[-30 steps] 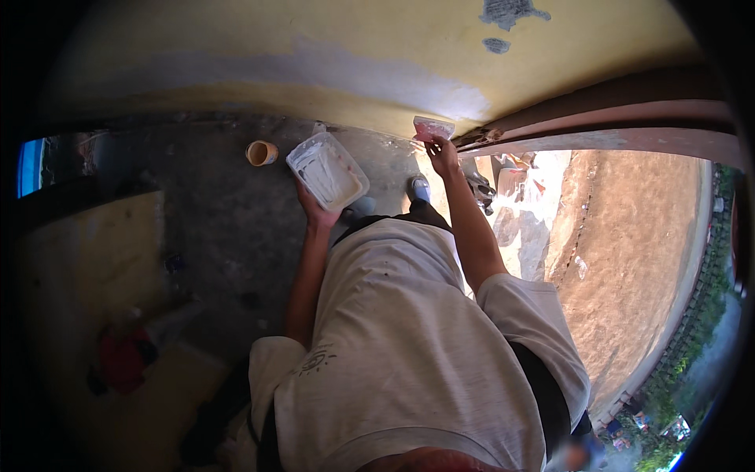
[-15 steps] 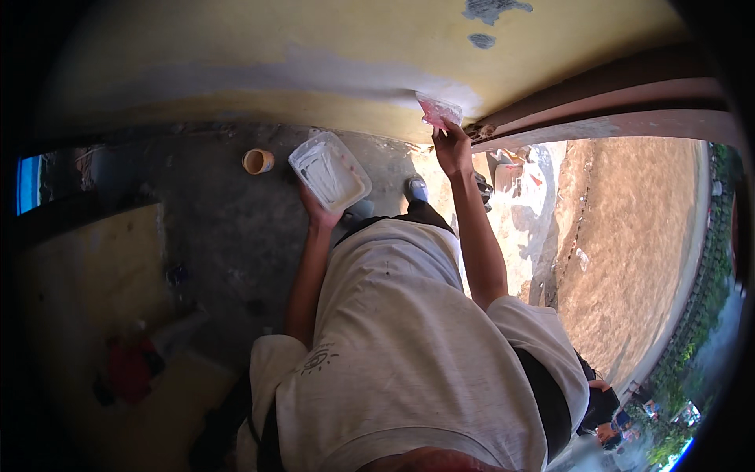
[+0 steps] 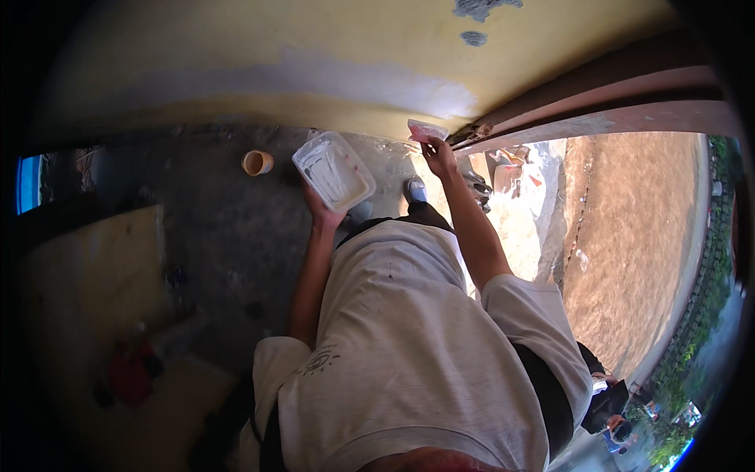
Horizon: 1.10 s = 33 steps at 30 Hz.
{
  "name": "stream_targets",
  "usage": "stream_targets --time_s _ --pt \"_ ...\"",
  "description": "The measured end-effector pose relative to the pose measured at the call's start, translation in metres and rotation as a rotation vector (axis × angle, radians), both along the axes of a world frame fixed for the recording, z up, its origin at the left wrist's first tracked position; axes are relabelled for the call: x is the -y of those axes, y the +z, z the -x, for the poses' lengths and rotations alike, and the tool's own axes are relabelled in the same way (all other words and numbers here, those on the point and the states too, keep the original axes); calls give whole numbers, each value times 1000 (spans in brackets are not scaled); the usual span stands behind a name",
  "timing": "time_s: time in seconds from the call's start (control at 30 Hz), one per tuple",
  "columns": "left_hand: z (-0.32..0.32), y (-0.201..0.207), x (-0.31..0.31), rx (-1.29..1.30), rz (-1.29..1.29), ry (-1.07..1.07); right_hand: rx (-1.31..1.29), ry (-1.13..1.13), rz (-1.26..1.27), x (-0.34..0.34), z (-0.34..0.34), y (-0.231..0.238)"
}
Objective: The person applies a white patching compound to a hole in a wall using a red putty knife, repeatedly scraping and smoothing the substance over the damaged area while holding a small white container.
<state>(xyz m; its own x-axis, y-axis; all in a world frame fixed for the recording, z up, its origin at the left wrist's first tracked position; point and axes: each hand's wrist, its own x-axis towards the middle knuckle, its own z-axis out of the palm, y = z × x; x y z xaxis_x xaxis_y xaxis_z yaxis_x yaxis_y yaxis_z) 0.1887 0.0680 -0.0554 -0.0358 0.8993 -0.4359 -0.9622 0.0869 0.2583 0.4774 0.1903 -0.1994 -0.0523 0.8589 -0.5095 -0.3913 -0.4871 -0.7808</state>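
My left hand (image 3: 322, 209) grips a shallow white plastic tub (image 3: 363, 175) by its near left side, fingers hidden beneath it. White paste (image 3: 334, 179) is smeared over the tub's bottom. In my right hand (image 3: 439, 157) is a thin, flat scraper (image 3: 425, 130), pinkish and partly clear, pinched between thumb and fingers. It is near the foot of the yellow wall (image 3: 259, 55), beside a pale smeared band (image 3: 346, 82); whether it touches the wall I cannot tell.
An orange-yellow pot (image 3: 257, 163) stands on the grey floor, left of the tub. A reddish-brown ledge (image 3: 621, 118) runs off the wall to the right. Sunlit brown ground (image 3: 629, 236) lies beyond. Another person (image 3: 609, 409) is at the lower right. Grey patches (image 3: 474, 38) mark the wall.
My right hand has come down and slightly left, bringing the scraper lower along the wall and tilting it flatter. The tub has shifted a little to the right.
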Motion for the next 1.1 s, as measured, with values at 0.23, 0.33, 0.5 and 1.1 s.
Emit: stream_targets --time_s 0.23,0.33,0.5,1.1 --pt "-4 -2 -2 -60 21 45 53 -43 -191 -33 -17 0" --pt "-8 -2 -5 12 -49 6 50 -71 -208 -36 -23 41" --pt "-4 -8 -1 -45 -51 22 -568 -281 -26 -16 1 173" --pt "8 28 6 -10 -111 -31 831 577 -768 59 146 323"
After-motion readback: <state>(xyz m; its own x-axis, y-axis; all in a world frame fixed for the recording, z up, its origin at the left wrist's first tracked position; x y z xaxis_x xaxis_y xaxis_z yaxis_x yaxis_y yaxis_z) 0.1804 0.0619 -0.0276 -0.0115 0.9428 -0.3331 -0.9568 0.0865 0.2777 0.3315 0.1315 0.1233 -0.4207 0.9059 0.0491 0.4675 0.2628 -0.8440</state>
